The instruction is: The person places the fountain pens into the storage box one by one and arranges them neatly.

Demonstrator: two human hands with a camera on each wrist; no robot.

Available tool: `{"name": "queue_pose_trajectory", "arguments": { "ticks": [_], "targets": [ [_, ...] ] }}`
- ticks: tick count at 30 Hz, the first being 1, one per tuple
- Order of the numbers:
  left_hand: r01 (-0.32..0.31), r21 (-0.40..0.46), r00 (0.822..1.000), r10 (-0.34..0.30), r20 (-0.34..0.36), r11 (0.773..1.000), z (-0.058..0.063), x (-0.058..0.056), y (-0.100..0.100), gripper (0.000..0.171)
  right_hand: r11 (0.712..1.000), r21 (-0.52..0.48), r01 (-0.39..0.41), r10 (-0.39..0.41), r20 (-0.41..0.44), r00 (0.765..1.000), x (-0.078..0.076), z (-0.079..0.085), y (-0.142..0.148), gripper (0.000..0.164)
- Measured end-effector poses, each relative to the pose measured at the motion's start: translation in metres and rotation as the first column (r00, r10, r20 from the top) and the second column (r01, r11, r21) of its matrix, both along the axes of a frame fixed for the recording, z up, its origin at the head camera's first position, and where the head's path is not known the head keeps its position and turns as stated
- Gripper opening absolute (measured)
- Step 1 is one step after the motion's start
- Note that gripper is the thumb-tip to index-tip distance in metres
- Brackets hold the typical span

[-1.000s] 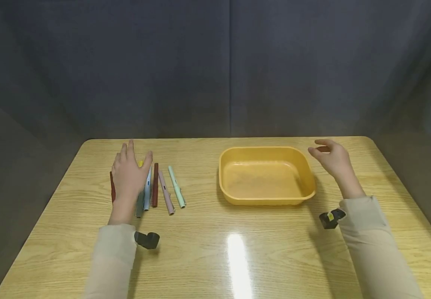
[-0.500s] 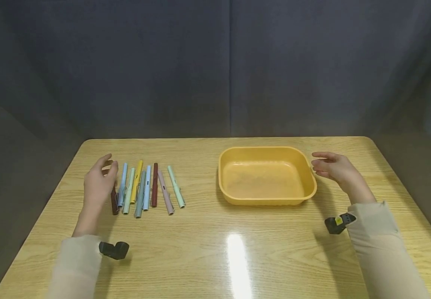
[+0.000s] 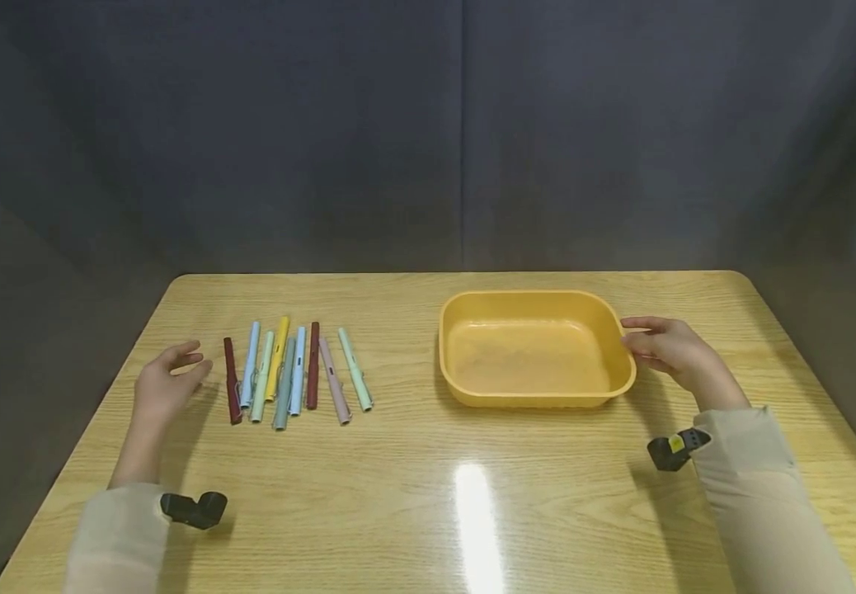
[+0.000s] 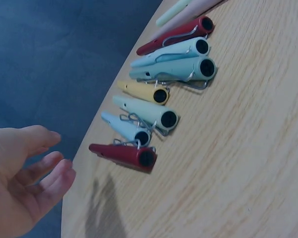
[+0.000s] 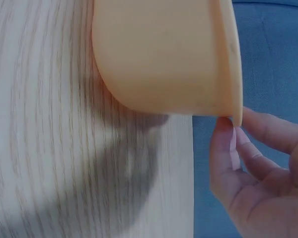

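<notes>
Nine pens [image 3: 284,384] lie in a loose row on the left of the wooden table [image 3: 354,511], well apart from the yellow tray [image 3: 528,402] on the right. The left hand [image 3: 163,386] is relaxed and free, fingers bent, just beside the outermost dark red pen [image 3: 232,379]. The right hand [image 3: 684,355] pinches the tray's right rim between thumb and fingers. A black camera [image 3: 194,511] sits by the left sleeve [image 3: 119,528], another by the right. Dark curtain [image 3: 250,140] closes off the back and sides; bright glare [image 3: 478,528] washes out the wood grain in front of the tray. The middle pens crowd together, and whether some touch is hard to tell. In the left wrist view the two farthest pens are cut off; in the right wrist view most of the tray is. Both forearms run out of the head view's bottom edge.
</notes>
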State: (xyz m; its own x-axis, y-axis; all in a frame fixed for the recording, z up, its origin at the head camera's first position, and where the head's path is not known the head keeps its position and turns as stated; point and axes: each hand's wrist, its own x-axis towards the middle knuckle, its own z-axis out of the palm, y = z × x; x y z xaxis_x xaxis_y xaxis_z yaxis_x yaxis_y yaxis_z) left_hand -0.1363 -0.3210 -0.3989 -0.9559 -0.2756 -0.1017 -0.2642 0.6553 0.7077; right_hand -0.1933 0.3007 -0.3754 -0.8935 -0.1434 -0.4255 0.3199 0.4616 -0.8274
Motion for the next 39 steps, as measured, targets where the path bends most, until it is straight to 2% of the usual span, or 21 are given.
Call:
{"name": "queue_pose_trajectory", "arguments": {
  "ticks": [4, 9, 15, 23, 31, 39],
  "targets": [
    [0.04, 0.077, 0.998, -0.044, 0.052, 0.996, -0.006, 0.0, -0.004, 0.055, 0.999, -0.04, 0.012, -0.012, 0.009, 1.0, 0.0, -0.003, 0.001, 0.062],
    [0.051, 0.169, 0.99, -0.072, 0.12, 0.984, -0.013, -0.001, -0.006, 0.058, 0.995, -0.096, 0.016, -0.013, 0.032, 0.999, 0.001, -0.007, -0.001, 0.062],
    [0.03, 0.149, 0.986, -0.054, 0.16, 0.988, -0.02, -0.003, -0.005, 0.058, 0.991, -0.132, 0.016, -0.01, 0.04, 0.999, 0.003, -0.01, -0.006, 0.063],
    [0.022, 0.172, 0.981, -0.054, 0.186, 0.985, -0.023, -0.006, -0.001, 0.061, 0.986, -0.164, 0.018, -0.013, 0.03, 0.999, 0.002, -0.01, -0.015, 0.062],
    [-0.006, 0.171, 0.975, -0.032, 0.219, 0.985, -0.03, -0.01, 0.001, 0.065, 0.977, -0.211, 0.035, -0.022, 0.064, 0.998, 0.005, -0.011, -0.023, 0.061],
    [-0.017, 0.122, 0.97, -0.013, 0.245, 0.992, -0.027, -0.012, 0.006, 0.063, 0.977, -0.213, 0.027, -0.017, 0.048, 0.999, 0.005, -0.01, -0.032, 0.06]
  ]
}}
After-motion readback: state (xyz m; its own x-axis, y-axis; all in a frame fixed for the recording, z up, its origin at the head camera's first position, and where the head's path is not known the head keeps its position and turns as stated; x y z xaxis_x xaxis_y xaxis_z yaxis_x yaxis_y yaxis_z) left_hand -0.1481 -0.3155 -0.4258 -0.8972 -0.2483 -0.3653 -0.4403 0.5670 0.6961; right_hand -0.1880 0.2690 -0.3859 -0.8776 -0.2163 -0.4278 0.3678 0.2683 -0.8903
